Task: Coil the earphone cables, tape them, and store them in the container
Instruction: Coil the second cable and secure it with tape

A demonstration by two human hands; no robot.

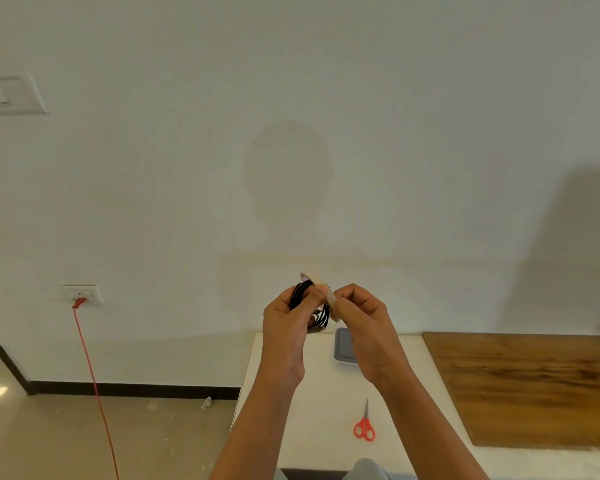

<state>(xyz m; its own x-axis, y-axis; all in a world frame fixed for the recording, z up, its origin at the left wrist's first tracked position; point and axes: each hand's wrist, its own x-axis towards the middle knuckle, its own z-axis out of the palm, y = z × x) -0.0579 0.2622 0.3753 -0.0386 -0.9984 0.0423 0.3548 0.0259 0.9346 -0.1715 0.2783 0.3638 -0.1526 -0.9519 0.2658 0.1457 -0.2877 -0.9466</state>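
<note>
Forearms rise from the lower edge, lifting both hands clear of the surface [309,427]. The left hand [284,320] curls round the coiled black earphone cable [300,294], probably so its loops cannot spring apart. The right hand [361,317] pinches the pale tape roll [321,282] against the coil, seemingly to start a wrap. Below lies the grey container [342,348]. Red scissors [364,426] lie nearer, likely for cutting tape.
</note>
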